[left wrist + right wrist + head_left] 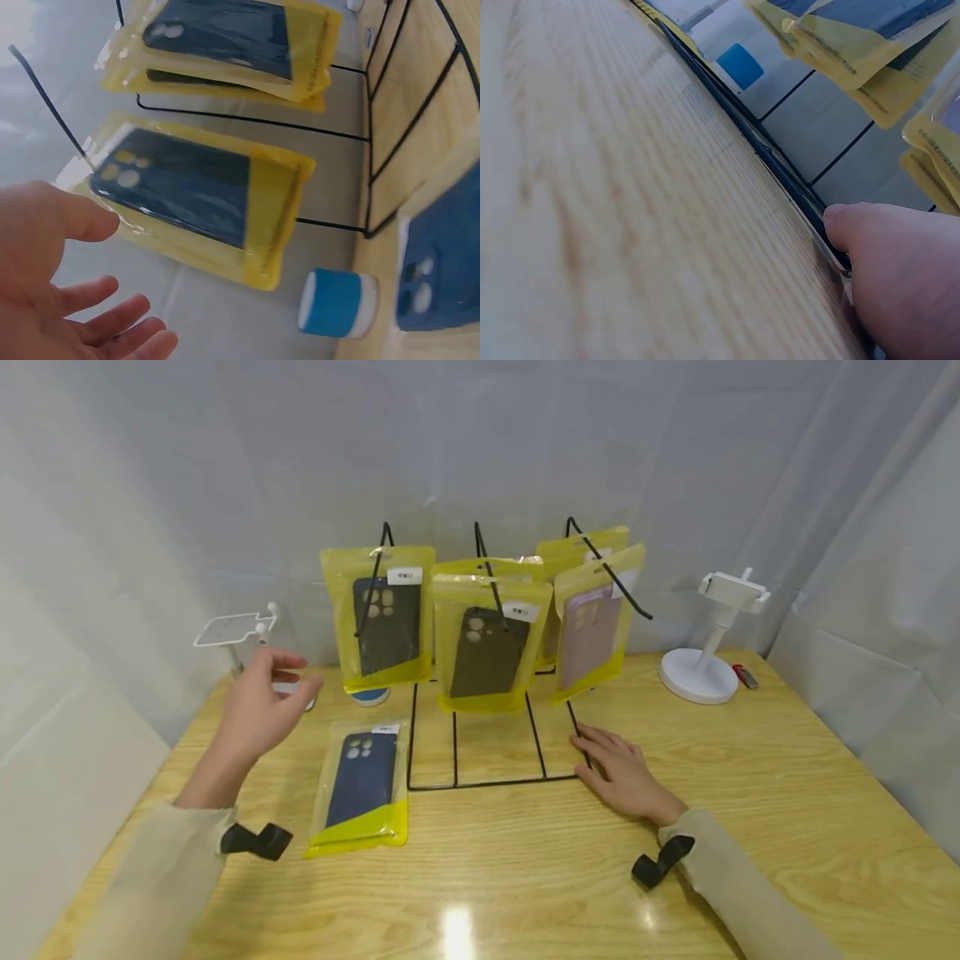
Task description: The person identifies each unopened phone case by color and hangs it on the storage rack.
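My left hand (pixel 264 703) is raised at the left with nothing in it, thumb and fingers apart. In the left wrist view it is near a hanging yellow-edged pouch (pixel 180 195) with a dark phone case inside; I cannot tell if the thumb touches it. My right hand (pixel 621 778) rests at the near right corner of a black wire rack (pixel 495 783), its thumb (pixel 847 229) against the base wire. Other pouched cases hang on the rack: a black one (pixel 487 652) in the middle, a pink one (pixel 588 631) at right. A pouch with a blue case (pixel 363 777) lies flat on the table.
A white phone stand (pixel 699 677) stands at back right beside a small red-and-grey object (pixel 746 676). Another white stand (pixel 236 628) is behind my left hand. A round blue-and-white object (pixel 371 697) sits behind the flat pouch. Pale curtains (pixel 480 443) enclose the wooden table (pixel 510 877).
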The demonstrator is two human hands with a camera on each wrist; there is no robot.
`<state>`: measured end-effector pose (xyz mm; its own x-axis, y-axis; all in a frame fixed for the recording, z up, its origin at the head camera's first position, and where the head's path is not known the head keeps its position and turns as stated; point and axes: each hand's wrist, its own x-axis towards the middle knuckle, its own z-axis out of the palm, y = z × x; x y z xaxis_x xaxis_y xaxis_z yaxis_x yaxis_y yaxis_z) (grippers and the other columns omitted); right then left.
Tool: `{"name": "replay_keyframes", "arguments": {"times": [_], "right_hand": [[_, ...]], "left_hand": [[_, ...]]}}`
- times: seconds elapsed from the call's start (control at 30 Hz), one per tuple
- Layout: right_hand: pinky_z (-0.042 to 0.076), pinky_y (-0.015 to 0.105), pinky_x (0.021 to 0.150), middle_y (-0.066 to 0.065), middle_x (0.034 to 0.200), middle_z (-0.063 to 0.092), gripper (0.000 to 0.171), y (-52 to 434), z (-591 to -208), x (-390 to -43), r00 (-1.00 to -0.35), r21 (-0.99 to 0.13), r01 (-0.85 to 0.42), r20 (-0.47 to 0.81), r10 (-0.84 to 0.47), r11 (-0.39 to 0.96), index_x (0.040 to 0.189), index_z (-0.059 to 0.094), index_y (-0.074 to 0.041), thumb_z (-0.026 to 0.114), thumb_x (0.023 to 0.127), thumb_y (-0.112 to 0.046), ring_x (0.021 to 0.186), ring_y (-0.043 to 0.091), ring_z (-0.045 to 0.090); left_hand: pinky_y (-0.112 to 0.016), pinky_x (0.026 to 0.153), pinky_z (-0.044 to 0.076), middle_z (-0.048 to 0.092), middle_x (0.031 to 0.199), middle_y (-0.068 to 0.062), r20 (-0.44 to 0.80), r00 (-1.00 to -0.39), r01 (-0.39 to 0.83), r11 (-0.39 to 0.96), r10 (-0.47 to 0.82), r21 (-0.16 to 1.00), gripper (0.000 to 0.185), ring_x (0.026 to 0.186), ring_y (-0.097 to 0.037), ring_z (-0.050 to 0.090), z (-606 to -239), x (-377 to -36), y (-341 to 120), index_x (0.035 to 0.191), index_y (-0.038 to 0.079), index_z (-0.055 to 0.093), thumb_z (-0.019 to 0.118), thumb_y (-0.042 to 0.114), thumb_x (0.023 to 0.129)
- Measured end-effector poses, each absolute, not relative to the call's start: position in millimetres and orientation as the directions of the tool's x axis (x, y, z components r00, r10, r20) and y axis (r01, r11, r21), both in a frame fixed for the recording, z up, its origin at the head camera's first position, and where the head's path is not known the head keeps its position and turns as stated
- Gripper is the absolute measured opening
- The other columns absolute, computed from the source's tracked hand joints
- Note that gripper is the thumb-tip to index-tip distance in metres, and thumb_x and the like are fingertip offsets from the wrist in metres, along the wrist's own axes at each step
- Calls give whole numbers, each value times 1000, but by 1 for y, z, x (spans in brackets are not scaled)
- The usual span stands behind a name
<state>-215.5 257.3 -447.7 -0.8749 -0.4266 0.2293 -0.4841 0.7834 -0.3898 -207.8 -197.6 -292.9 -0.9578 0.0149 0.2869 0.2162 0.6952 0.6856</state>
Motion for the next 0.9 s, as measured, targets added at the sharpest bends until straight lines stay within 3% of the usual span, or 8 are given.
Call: {"name": "replay_keyframes", "arguments": {"times": [0.3, 0.53, 0.8, 0.9], "right_hand": [[27, 60, 99, 13, 154, 34, 50, 258, -448, -216, -875, -389, -483, 231, -425, 784, 144, 45, -8, 53, 99, -30, 140, 36, 30], [28, 60, 99, 13, 154, 35, 50, 256, -447, -217, -873, -386, -487, 238, -425, 783, 144, 45, -8, 53, 99, -30, 139, 36, 31], [27, 60, 99, 14, 154, 35, 51, 256, -447, -217, -871, -390, -490, 239, -429, 779, 144, 45, -8, 53, 99, -30, 139, 37, 31], [27, 60, 99, 15, 154, 34, 50, 257, -447, -216, -872, -388, -489, 241, -426, 782, 144, 44, -7, 52, 99, -29, 139, 38, 31]], "left_hand": [[-52, 88, 49, 51, 124, -31, 147, -989, 124, 697, 27, 707, 48, 112, -46, 52, -332, -221, -212, 125, -10, 46, 53, 29, 98], [-36, 78, 51, 56, 116, -32, 113, -992, 112, 719, 47, 686, 40, 102, -44, 58, -359, -233, -223, 117, -10, 49, 59, 21, 95], [-51, 91, 50, 48, 127, -35, -60, -996, 5, 739, 61, 674, 48, 114, -49, 52, -381, -244, -225, 124, -12, 43, 58, 23, 96], [-55, 95, 47, 47, 128, -38, -67, -994, 17, 759, 80, 651, 53, 116, -51, 49, -386, -248, -222, 126, -14, 41, 59, 23, 94]]}}
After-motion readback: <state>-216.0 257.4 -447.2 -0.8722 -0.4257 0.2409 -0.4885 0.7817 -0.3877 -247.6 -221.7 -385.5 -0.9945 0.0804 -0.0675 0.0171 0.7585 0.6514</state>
